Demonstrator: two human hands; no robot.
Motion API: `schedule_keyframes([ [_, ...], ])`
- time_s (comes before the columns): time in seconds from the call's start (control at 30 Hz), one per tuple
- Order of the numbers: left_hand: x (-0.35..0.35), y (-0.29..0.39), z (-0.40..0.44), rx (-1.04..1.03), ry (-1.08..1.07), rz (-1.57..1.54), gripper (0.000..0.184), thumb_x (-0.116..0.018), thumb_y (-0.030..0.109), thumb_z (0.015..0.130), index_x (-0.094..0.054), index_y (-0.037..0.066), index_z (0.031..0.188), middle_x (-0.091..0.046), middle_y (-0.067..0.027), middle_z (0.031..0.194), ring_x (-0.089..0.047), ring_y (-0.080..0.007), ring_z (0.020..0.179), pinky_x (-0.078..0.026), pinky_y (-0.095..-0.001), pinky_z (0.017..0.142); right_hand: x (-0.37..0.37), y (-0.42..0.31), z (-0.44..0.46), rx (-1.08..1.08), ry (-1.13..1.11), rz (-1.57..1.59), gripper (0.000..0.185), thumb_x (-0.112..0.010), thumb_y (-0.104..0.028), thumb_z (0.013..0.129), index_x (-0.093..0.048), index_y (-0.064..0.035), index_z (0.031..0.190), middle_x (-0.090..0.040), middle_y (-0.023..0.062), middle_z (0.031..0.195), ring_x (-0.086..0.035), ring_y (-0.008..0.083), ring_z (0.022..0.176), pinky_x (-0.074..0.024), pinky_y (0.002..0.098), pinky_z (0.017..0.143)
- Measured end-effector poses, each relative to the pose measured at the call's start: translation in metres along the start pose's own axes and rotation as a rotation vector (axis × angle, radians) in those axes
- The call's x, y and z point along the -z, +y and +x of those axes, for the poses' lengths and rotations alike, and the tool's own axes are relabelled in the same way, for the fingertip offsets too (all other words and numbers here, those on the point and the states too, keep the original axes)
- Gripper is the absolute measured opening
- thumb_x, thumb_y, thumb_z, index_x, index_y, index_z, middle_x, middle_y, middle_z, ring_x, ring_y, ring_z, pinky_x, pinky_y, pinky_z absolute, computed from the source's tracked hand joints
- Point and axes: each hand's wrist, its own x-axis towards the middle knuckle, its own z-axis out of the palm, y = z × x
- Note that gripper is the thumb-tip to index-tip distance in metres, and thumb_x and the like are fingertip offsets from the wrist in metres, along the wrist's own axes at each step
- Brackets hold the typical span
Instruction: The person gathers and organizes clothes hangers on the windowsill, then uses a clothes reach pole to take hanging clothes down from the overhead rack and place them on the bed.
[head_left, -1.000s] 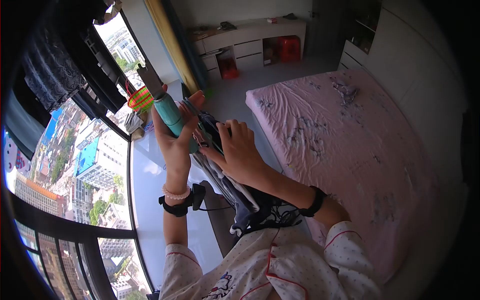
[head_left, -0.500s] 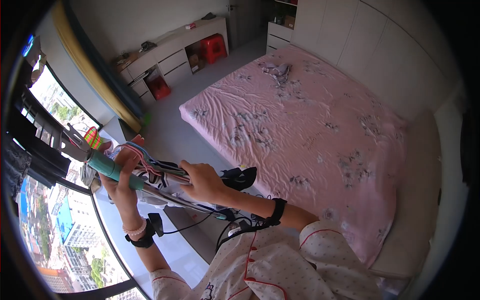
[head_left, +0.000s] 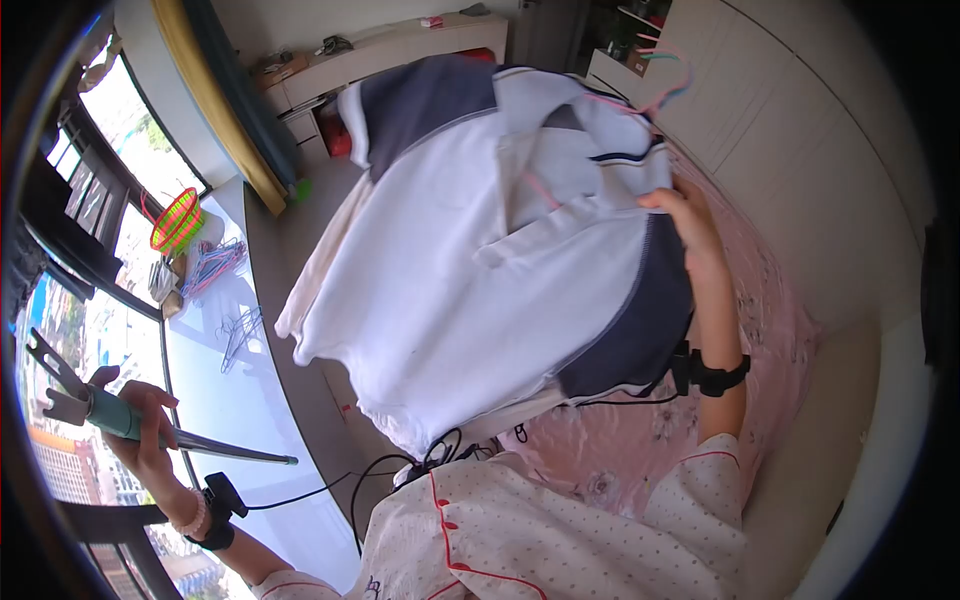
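Near the window at the lower left, my left hand (head_left: 145, 430) is closed round the green grip of a metal pole (head_left: 230, 447) with a forked head. My right hand (head_left: 692, 225) pinches the collar side of a white and navy shirt (head_left: 430, 250), which is spread out in front of me with other garments layered behind it. Pink and blue hanger hooks (head_left: 680, 85) stick out past the collar at the upper right.
A white ledge (head_left: 215, 385) under the window bears loose hangers (head_left: 215, 268) and a red and green basket (head_left: 178, 222). The pink bed (head_left: 770, 330) lies behind the shirt on the right. Dark clothes hang by the window. Black cables cross near my waist.
My right hand has swung to the right with the garments, which now spread across the middle. The left hand has moved down and left with the pole, apart from the clothes.
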Motion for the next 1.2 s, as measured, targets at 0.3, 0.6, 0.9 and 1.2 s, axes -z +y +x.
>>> schedule_keyframes([
  [0.3,-0.026,0.064,-0.030,0.124,0.208,0.031,0.045,-0.051,0.002,0.085,-0.032,0.001,0.125,-0.052,-0.0064,0.062,-0.029,-0.0025,0.032,-0.018,-0.0175,0.033,0.204,0.206,0.216,-0.202,0.592,-1.084,0.076,-0.068,-0.041,0.076,-0.037,0.0022,0.129,-0.052,0.0259,0.119,-0.051,0.0367,0.111,-0.0411,0.0428,0.093],
  [0.6,0.023,0.064,-0.060,0.005,0.443,-0.178,0.042,-0.043,-0.002,0.089,-0.028,-0.002,0.129,-0.039,-0.0038,0.061,-0.022,-0.0032,0.035,-0.017,-0.0161,0.032,-0.200,0.243,0.010,0.049,-0.829,-0.349,0.058,-0.067,-0.028,0.081,-0.044,0.0027,0.125,-0.059,0.0216,0.105,-0.061,0.0286,0.092,-0.0482,0.0349,0.080],
  [0.9,0.106,0.044,-0.015,-0.269,0.473,-0.352,0.040,-0.038,0.001,0.094,-0.025,-0.001,0.132,-0.037,-0.0030,0.065,-0.028,-0.0025,0.040,-0.025,-0.0152,0.032,-0.464,0.109,-0.202,0.844,-1.421,-0.065,0.076,-0.069,-0.035,0.077,-0.030,-0.0102,0.137,-0.038,0.0155,0.135,-0.037,0.0314,0.126,-0.0273,0.0438,0.105],
  [1.2,0.265,0.045,0.076,-0.308,0.719,-0.345,0.033,-0.053,0.011,0.089,-0.042,0.002,0.118,-0.039,0.0015,0.067,-0.031,-0.0020,0.044,-0.026,-0.0175,0.038,-0.613,0.162,-0.197,0.773,-1.131,-0.040,0.029,-0.075,-0.021,0.073,-0.058,-0.0037,0.088,-0.057,0.0075,0.066,-0.059,0.0253,0.064,-0.0447,0.0379,0.059],
])
